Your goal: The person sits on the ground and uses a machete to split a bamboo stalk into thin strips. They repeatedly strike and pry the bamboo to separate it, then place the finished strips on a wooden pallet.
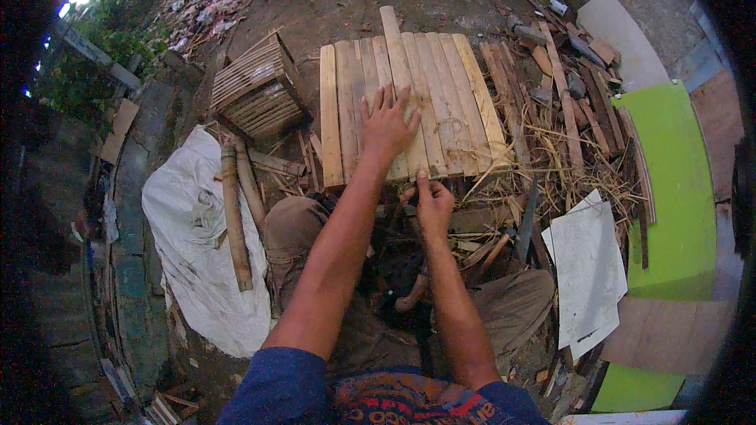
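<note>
A panel of pale wooden slats (465, 110) lies in front of me, the slats running side by side away from me. One longer slat (389, 22) sticks out past its far edge. My left hand (388, 126) rests flat on the middle of the panel, fingers spread and pointing away. At the near edge, my right hand (434, 206) has its fingers closed, the thumb tip against the end of a slat. The underside of that grip is hidden. Below the panel, between my legs, dark objects are hard to make out.
A slatted wooden crate (256, 86) stands at the left, beyond a white sack (205, 228) and a bamboo pole (233, 220). Scrap wood (563, 102) and fibres are heaped at right. A dark flat blade (527, 224) stands near my right knee, beside white sheets (587, 267) and a green board (677, 189).
</note>
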### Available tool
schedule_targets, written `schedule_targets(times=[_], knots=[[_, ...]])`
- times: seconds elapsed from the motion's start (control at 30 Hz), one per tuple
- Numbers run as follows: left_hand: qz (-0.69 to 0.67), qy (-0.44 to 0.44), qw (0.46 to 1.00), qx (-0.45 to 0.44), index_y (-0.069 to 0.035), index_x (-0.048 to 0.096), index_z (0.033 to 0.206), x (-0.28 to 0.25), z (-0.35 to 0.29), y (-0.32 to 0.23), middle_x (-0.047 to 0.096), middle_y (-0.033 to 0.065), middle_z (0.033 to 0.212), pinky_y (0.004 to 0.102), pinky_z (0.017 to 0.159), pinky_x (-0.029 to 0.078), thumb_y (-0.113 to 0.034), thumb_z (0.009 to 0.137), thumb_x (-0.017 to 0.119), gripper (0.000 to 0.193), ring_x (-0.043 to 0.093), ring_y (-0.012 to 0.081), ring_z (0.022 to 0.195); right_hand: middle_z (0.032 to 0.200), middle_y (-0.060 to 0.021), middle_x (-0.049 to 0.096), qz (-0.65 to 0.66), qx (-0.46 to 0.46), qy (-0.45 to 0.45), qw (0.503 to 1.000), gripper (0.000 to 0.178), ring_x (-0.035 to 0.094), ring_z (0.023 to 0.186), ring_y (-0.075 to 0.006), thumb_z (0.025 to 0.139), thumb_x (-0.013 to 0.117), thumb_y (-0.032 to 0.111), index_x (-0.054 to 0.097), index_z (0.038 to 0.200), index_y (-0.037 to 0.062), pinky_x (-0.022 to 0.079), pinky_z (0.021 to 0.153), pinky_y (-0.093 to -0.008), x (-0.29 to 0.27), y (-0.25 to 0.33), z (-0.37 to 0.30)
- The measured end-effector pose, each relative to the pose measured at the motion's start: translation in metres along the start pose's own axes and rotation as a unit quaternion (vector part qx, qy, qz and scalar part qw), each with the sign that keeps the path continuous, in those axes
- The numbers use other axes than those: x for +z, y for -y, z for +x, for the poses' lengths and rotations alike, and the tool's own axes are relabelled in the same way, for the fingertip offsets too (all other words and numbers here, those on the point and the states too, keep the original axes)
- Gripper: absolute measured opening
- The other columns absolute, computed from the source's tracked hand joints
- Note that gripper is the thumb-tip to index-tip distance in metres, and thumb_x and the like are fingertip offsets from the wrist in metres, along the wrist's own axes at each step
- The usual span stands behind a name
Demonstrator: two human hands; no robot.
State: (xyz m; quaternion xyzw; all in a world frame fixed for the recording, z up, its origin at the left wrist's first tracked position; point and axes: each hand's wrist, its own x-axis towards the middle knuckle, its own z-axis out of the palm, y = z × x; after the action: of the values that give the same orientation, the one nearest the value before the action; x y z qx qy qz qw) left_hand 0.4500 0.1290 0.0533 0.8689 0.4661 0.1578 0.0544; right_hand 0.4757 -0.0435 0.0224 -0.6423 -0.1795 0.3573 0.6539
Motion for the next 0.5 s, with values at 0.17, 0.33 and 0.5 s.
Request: schedule_targets(times=[0.17, 0.33, 0.5], knots=[[0.015, -0.022, 1.000, -0.001, -0.024, 0.035, 0.151, 0.007, 0.000, 0.002, 0.031, 0.0134, 0.158, 0.0535, 0.120, 0.012, -0.049, 0.097, 0.043, 0.060, 0.027, 0.0281, 0.147, 0.067, -0.0095, 0.069, -0.004, 0.008, -0.011, 1.000, 0.042, 0.062, 0.060, -0.0143, 0.097, 0.062, 0.034, 0.066, 0.075, -0.0013, 0.049, 0.062, -0.0291, 0.002, -0.003, -0.003], [-0.151, -0.044, 0.987, -0.011, -0.013, 0.036, 0.150, 0.003, 0.001, 0.011, 0.036, 0.0162, 0.154, 0.0501, 0.120, 0.015, -0.042, 0.098, 0.045, 0.060, 0.031, 0.0310, 0.144, 0.066, -0.0057, 0.065, -0.018, -0.056, -0.030, 0.998, 0.039, 0.057, 0.056, -0.0131, 0.099, 0.060, 0.033, 0.064, 0.076, 0.0009, 0.047, 0.059, -0.0291, 0.002, 0.001, -0.010], [-0.358, -0.099, 0.928, -0.014, -0.006, 0.039, 0.147, -0.010, -0.002, 0.028, 0.039, 0.0163, 0.152, 0.0483, 0.117, 0.021, -0.033, 0.098, 0.051, 0.057, 0.035, 0.0347, 0.141, 0.065, -0.0029, 0.060, 0.098, -0.041, -0.057, 0.993, 0.031, 0.057, 0.056, -0.0122, 0.098, 0.060, 0.026, 0.059, 0.082, 0.0005, 0.047, 0.056, -0.0276, -0.012, 0.055, -0.055]])
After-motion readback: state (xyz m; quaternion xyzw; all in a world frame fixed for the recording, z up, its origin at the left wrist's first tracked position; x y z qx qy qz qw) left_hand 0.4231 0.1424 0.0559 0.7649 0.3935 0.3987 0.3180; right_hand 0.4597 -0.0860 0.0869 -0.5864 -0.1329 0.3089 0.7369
